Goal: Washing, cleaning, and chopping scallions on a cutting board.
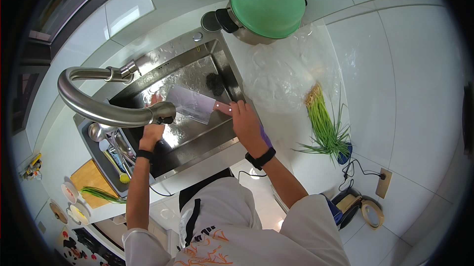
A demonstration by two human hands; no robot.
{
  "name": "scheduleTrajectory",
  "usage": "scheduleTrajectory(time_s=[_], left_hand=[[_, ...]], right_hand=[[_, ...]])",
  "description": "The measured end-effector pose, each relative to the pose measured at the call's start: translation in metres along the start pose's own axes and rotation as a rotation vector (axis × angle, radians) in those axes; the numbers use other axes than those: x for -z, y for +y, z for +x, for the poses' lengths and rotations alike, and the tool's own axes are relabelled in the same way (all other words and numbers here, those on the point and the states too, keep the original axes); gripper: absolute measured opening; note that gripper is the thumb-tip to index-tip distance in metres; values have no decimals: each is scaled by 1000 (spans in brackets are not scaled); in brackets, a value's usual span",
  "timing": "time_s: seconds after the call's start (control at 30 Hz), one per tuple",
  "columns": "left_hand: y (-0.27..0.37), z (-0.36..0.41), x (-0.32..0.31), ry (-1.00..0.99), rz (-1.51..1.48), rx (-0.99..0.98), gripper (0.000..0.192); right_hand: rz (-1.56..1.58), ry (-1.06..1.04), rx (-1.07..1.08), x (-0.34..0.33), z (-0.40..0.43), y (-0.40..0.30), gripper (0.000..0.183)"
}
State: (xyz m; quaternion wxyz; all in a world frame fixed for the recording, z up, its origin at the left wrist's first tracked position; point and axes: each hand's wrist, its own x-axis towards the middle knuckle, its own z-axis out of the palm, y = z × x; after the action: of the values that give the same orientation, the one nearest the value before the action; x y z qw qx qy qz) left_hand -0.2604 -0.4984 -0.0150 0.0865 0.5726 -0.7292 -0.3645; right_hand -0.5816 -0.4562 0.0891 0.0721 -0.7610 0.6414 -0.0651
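Note:
My right hand grips the wooden handle of a cleaver, whose broad wet blade extends left over the stainless steel sink. The blade's far end lies near the head of the curved faucet. My left hand is at the sink's left side, partly hidden behind the faucet head; whether it holds anything cannot be made out. A dark scouring pad lies at the far right inside the basin.
Right of the sink are a crumpled plastic bag and a bunch of green scallions or chives. A pot with a green lid stands behind. Left are a utensil-filled grey basin and a cutting board with greens.

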Motion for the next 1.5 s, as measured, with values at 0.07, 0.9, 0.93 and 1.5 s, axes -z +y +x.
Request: scheduleTrajectory(time_s=[0.07,0.9,0.93,1.5], left_hand=[[-75,-20,-18,309,-54,105,54],[63,-66,36,391,-1269,472,31],[63,-67,35,400,-1214,524,31],[51,-87,18,533,-1746,558,29]], right_hand=[[59,25,43,-2,3,-9,22],[664,-35,365,-58,33,-131,30],[666,-37,364,-55,34,-140,30],[2340,-518,-699,-124,42,-78,49]])
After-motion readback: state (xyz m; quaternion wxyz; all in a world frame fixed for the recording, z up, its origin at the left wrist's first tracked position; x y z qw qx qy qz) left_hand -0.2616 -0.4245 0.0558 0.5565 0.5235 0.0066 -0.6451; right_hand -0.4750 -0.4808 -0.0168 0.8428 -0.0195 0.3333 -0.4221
